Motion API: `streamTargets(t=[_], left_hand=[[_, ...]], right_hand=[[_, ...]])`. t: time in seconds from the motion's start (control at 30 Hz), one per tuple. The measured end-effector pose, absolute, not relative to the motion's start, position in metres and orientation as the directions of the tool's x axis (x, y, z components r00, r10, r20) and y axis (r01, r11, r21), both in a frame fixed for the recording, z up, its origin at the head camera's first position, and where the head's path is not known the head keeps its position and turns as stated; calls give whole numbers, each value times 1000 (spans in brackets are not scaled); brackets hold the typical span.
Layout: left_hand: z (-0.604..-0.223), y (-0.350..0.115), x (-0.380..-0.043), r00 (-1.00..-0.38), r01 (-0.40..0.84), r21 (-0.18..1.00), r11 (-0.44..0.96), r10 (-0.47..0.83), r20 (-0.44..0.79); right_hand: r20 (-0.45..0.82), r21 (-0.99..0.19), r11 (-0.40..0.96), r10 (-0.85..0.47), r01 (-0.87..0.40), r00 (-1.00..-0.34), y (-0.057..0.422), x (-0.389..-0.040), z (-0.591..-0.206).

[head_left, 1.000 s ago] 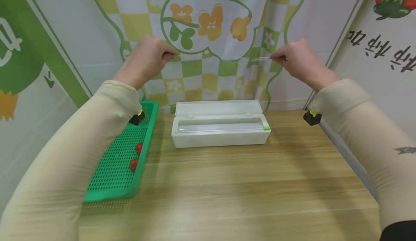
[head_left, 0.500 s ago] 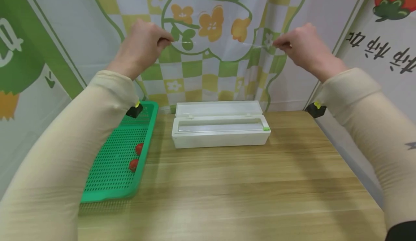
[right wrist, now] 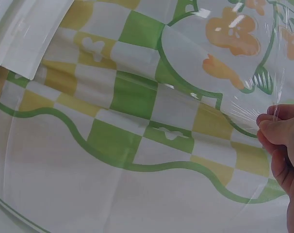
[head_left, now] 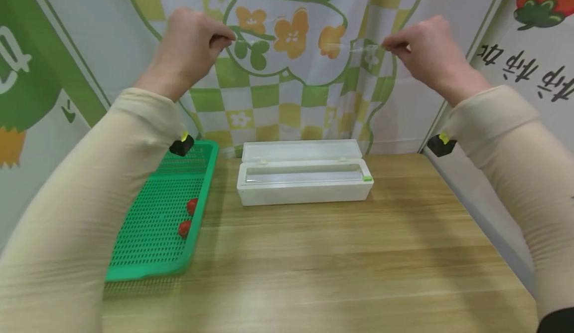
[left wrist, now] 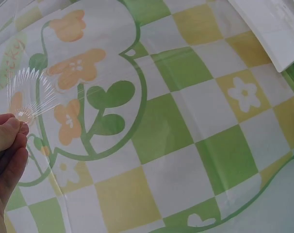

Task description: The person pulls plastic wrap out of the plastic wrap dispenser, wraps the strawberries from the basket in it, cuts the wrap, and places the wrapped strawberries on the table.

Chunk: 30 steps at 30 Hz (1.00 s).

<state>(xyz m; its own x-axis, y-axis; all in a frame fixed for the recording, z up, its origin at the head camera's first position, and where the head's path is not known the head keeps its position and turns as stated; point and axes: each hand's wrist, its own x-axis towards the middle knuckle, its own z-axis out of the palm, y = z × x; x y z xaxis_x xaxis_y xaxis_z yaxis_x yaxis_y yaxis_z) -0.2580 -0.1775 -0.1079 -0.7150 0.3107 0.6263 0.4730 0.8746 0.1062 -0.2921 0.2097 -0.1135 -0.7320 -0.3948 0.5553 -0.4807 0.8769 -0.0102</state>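
Both hands are raised high in front of the curtain in the head view, holding a sheet of clear cling film (head_left: 354, 48) stretched between them. My left hand (head_left: 193, 49) pinches one corner between thumb and fingertips; creases in the cling film (left wrist: 33, 92) fan out from that grip in the left wrist view. The other corner is pinched by my right hand (head_left: 426, 49), with the film (right wrist: 258, 92) pulled into fine folds there. Below stands a white cling film dispenser (head_left: 305, 193), lid raised. The film's lower edge is too transparent to make out.
At the left of the wooden table (head_left: 314, 263), partly behind the left arm, lies a green perforated basket (head_left: 208, 173). Two small red round items (head_left: 184, 229) lie in it. A patterned curtain (head_left: 278, 103) hangs behind the table.
Both hands have risen steadily and moved slightly farther apart, lifting the cling film with them. The dispenser and the basket have stayed in place.
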Motion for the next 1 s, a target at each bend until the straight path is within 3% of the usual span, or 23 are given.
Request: streamTargets(t=[0.43,0.87,1.0], left_hand=[[-96,-176,-255,-617,501,58,864,309,724],[-96,-178,-242,-578,529,5,849,356,734],[-99,-180,-235,-560,558,4,830,373,740]], right_hand=[[690,3,883,-341,-468,-638,212,-292,-108],[683,16,883,-352,-469,-640,220,-275,-106],[708,40,847,-398,-530,-583,226,-269,-106]])
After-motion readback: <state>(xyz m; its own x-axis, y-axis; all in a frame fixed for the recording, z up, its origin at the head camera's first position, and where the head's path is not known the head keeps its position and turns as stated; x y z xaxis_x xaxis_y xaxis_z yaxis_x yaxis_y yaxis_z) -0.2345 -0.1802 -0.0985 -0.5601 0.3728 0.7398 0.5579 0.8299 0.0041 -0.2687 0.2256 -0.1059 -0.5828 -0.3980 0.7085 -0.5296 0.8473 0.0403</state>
